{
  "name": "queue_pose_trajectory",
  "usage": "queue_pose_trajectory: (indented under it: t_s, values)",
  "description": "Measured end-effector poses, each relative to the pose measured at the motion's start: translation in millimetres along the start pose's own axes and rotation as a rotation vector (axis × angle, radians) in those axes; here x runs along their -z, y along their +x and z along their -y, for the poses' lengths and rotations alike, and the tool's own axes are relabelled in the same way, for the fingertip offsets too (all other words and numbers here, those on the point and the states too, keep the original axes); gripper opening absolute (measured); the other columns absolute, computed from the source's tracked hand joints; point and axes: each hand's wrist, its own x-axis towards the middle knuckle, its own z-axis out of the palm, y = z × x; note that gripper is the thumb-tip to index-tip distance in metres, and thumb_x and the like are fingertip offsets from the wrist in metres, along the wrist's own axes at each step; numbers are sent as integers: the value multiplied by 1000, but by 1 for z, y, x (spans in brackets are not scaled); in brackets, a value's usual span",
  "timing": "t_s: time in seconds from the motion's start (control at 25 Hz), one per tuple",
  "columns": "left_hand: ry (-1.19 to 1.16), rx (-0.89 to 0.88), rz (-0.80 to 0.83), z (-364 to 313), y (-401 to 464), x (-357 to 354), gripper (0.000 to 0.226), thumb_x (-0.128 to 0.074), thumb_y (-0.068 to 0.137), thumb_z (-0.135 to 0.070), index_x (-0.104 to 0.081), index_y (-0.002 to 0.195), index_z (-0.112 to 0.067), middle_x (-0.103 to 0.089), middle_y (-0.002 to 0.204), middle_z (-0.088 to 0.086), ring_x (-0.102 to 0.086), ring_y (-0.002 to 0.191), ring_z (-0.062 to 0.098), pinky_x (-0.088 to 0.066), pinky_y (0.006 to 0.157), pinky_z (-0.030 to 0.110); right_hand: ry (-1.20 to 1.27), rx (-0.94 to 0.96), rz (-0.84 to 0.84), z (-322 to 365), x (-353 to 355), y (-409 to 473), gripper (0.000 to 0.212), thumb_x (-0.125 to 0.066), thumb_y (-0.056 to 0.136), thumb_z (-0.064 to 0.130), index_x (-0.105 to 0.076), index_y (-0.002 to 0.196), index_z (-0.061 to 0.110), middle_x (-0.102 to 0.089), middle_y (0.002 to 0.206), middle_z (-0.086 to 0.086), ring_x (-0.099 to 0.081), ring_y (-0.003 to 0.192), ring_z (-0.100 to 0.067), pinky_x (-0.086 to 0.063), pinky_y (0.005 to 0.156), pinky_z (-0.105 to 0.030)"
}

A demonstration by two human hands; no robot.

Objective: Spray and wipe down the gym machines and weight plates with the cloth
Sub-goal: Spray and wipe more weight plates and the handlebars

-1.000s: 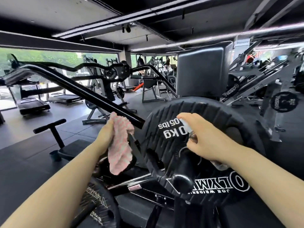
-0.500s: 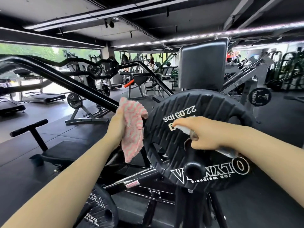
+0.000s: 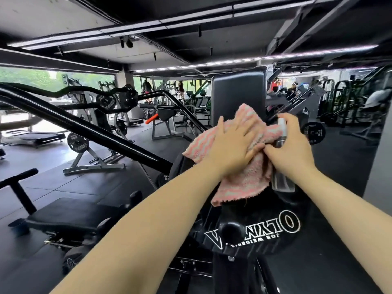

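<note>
In the head view, at the middle of the frame, my left hand [image 3: 233, 145] lies flat with spread, straight fingers on the pink-and-grey cloth [image 3: 244, 183], pressing it against the upper face of the black weight plate [image 3: 254, 225]. The plate stands upright on its machine, its white lettering upside down to me, and the cloth hangs down over its top half. My right hand [image 3: 290, 149] is just beside the left, fingertips touching the cloth's edge; its grip is curled round a clear spray bottle [image 3: 283, 179] held upright against the plate's right side. A black padded backrest [image 3: 238, 96] rises right behind both hands. A black slanted bar [image 3: 84, 128] crosses to the left, above a low bench [image 3: 70, 217].
</note>
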Motion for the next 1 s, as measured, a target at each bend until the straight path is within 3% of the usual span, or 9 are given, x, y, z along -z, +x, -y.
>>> queue_pose_trajectory:
  t_s: [0.12, 0.28, 0.36, 0.44, 0.6, 0.68, 0.8, 1.0]
  values:
    - [244, -62, -71, -4, -5, -21, 66, -24, 87, -60, -39, 142, -28, -35, 150, 5, -23, 140, 35, -15, 106, 64, 74, 13, 55, -16, 1, -10, 67, -59, 74, 2, -36, 131, 29, -54, 81, 6, -53, 74, -21, -36, 68, -28]
    - [281, -161, -211, 8, -17, -39, 68, -39, 77, -57, -36, 141, -35, -35, 149, 11, -27, 135, 37, -15, 103, 59, 111, 75, 51, -32, -5, -15, 70, -63, 73, 4, -36, 130, 33, -55, 108, 6, -52, 88, -15, -36, 73, -23]
    - [316, -186, -210, 11, -24, -40, 71, -39, 78, -51, -27, 144, -29, -28, 152, 13, -20, 138, 35, -11, 107, 57, 121, 111, 44, -36, -8, -14, 69, -63, 75, 4, -36, 131, 34, -54, 118, 9, -53, 91, -11, -36, 74, -17]
    - [339, -226, -177, 18, -36, -41, 73, -37, 79, -47, -24, 144, -16, -27, 151, 15, -18, 138, 34, -4, 112, 51, 148, 121, 29, -38, -9, -14, 69, -59, 75, 1, -36, 132, 33, -55, 119, 10, -54, 80, -9, -37, 68, -11]
    - [399, -252, -134, 51, -83, -48, 69, -34, 83, -43, -27, 140, -5, -31, 147, 16, -23, 134, 35, -3, 115, 44, 133, 103, 31, -39, -9, -15, 68, -54, 75, 0, -36, 131, 33, -52, 108, 10, -48, 66, -2, -36, 61, -14]
    - [394, -169, -131, 57, -98, -52, 65, -33, 88, -45, -28, 140, -6, -36, 145, 19, -23, 135, 36, 0, 117, 43, 93, 134, 28, -38, -11, -14, 68, -54, 75, 0, -37, 134, 29, -50, 120, 9, -49, 78, -3, -35, 70, -18]
    - [289, -50, -151, 34, -74, -51, 62, -15, 97, -53, -24, 142, -11, -28, 149, 17, -6, 144, 30, 3, 116, 46, -9, 170, 24, -34, -16, -13, 70, -57, 72, 1, -38, 137, 21, -47, 130, -1, -46, 110, -18, -33, 90, -23]
    - [265, -6, -251, -6, -20, -45, 62, -32, 88, -53, -27, 141, -22, -21, 148, 10, -19, 137, 33, -10, 105, 61, -96, 224, 22, -35, -18, -13, 69, -68, 71, 10, -43, 135, 17, -48, 125, -8, -47, 115, -27, -37, 100, -38]
